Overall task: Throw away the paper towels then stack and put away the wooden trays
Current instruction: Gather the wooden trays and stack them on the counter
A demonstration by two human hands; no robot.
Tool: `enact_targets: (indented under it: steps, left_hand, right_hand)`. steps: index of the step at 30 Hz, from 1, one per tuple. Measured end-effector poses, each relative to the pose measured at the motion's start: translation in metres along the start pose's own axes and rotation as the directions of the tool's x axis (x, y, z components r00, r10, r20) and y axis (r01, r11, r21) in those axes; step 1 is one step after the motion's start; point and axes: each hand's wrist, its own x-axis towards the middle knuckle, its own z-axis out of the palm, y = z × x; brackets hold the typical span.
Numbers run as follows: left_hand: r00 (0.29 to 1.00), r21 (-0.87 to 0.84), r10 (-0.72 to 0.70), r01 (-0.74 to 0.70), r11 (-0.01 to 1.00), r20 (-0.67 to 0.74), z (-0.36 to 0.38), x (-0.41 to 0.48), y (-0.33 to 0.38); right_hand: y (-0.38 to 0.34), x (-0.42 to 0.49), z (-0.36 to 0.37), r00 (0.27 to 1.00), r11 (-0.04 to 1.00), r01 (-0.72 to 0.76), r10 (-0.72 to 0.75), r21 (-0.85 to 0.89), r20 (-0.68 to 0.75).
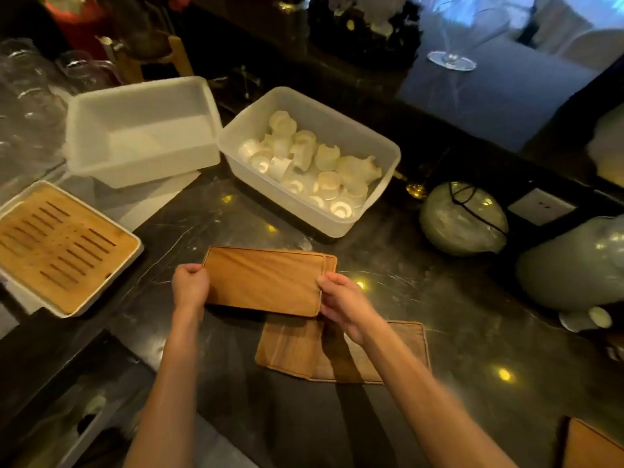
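I hold a flat wooden tray (266,280) over the dark marble counter, with a second tray's edge (331,263) showing just beneath it on the right. My left hand (189,285) grips its left short end and my right hand (341,300) grips its right short end. Nearer to me two more wooden trays (293,349) lie overlapped on the counter, partly hidden by my right forearm. Another wooden piece (591,447) peeks in at the bottom right corner. No paper towel is visible.
A slatted bamboo board in a white tray (64,244) sits at the left. Behind are an empty plastic tub (141,130) and a tub of white cups (310,160). Round green vessels (462,217) stand on the right, glassware at far left.
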Motion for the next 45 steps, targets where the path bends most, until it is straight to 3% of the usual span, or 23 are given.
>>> enact_targets:
  steps: [4,7,12,16,21,29,32,37,45]
  left_hand:
    - [0.973,-0.005,0.157,-0.159,0.987,0.171,0.037,-0.062,0.02]
    - [0.906,0.013,0.219,-0.24,0.971,0.363,0.071,-0.123,0.024]
    - [0.74,0.055,0.245,-0.356,0.933,0.627,0.121,-0.225,-0.006]
    - [0.64,0.136,0.19,-0.423,0.896,0.745,0.149,-0.304,-0.033]
    - [0.593,0.178,0.213,-0.531,0.829,0.776,0.193,-0.402,-0.06]
    - [0.546,0.223,0.284,-0.683,0.695,0.788,0.275,-0.515,-0.102]
    - [0.548,0.227,0.294,-0.692,0.685,0.783,0.306,-0.536,-0.111]
    - [0.557,0.194,0.339,-0.689,0.698,0.758,0.346,-0.551,-0.118]
    - [0.587,0.219,0.426,-0.728,0.65,0.689,0.357,-0.56,-0.143]
  right_hand:
    - [0.006,-0.043,-0.075,0.993,0.993,0.091,-0.086,0.074,-0.076]
    - [0.025,-0.08,-0.134,0.967,0.988,0.151,-0.142,0.029,-0.21]
    - [0.07,-0.152,-0.241,0.897,0.98,0.179,-0.199,-0.088,-0.395]
    - [0.107,-0.206,-0.318,0.858,0.976,0.19,-0.216,-0.103,-0.466]
    - [0.152,-0.261,-0.408,0.804,0.965,0.21,-0.261,-0.157,-0.534]
    - [0.187,-0.298,-0.522,0.678,0.955,0.101,-0.272,-0.28,-0.683]
    - [0.186,-0.298,-0.553,0.626,0.931,0.053,-0.313,-0.361,-0.714]
    - [0.185,-0.282,-0.593,0.647,0.897,0.028,-0.352,-0.44,-0.677]
    - [0.212,-0.257,-0.606,0.561,0.854,0.028,-0.444,-0.52,-0.699]
